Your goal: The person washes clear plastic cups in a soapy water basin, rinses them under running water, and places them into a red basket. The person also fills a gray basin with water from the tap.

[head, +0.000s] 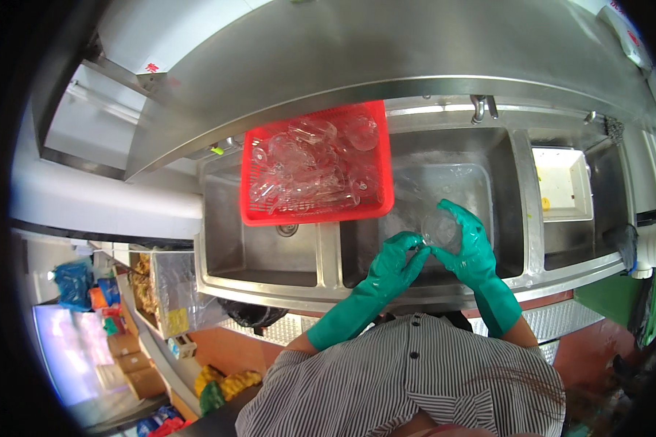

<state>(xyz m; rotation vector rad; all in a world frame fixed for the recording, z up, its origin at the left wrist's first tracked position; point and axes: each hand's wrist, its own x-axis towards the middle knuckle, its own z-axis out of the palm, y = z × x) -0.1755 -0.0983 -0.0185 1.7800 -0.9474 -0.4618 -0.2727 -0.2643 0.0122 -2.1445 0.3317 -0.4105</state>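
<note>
Both my hands wear long green rubber gloves and are over the middle basin of a steel sink (534,246). My right hand (470,246) is curved around a clear glass vessel (441,228). At the vessel's near left edge, the fingertips of my left hand (399,262) pinch a small shiny part; whether it belongs to the vessel I cannot tell. Below them a translucent tub (491,191) lies in the basin. To the left, a red plastic basket (317,219) full of clear glassware (306,169) rests across the left and middle basins.
A steel shelf (361,60) runs above the sink's far side. A faucet (478,109) stands behind the middle basin. The right basin holds a white tray (563,185) with food scraps. A black bag (251,314) hangs below the sink's front edge, and cardboard boxes (136,366) are at the lower left.
</note>
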